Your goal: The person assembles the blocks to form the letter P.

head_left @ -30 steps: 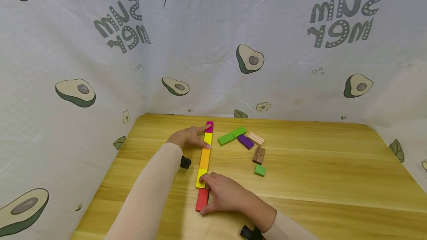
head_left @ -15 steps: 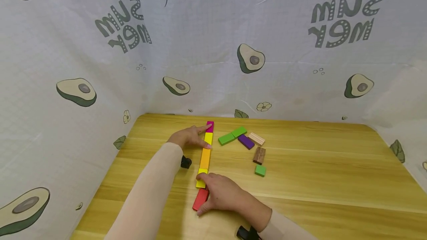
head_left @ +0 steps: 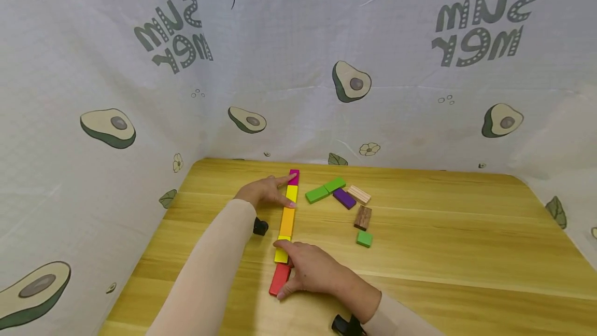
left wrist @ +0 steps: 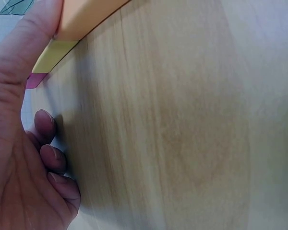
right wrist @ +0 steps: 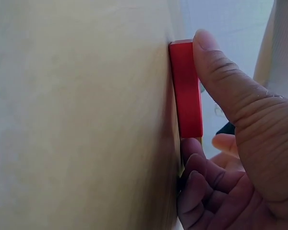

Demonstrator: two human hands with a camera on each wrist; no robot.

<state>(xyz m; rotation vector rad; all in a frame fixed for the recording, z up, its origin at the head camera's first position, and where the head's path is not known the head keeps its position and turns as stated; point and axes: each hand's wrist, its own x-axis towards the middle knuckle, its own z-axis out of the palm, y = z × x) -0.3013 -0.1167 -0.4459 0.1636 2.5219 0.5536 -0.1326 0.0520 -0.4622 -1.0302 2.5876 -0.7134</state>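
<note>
A row of flat blocks runs up the table: a red block (head_left: 280, 279) nearest, then a yellow block (head_left: 281, 256), an orange block (head_left: 287, 222), a second yellow block (head_left: 292, 192) and a magenta block (head_left: 294, 177). My left hand (head_left: 264, 191) lies across the far end, its straight index finger on the magenta block and its thumb where yellow meets orange. The other fingers curl beside the row in the left wrist view. With thumb and curled fingers my right hand (head_left: 317, 271) holds the red block, which is slightly slanted; its index finger reaches over the near yellow block.
Right of the row lie two green blocks (head_left: 317, 194) end to end, a purple block (head_left: 344, 198), a pale ridged block (head_left: 358, 194), a dark brown block (head_left: 363, 218) and a small green block (head_left: 364, 238). A patterned cloth (head_left: 298, 66) hangs behind the wooden table (head_left: 448, 242).
The red block's near end has swung left under my right hand, leaving it slanted. My right index finger has shifted left over the yellow block. The left hand stays put.
</note>
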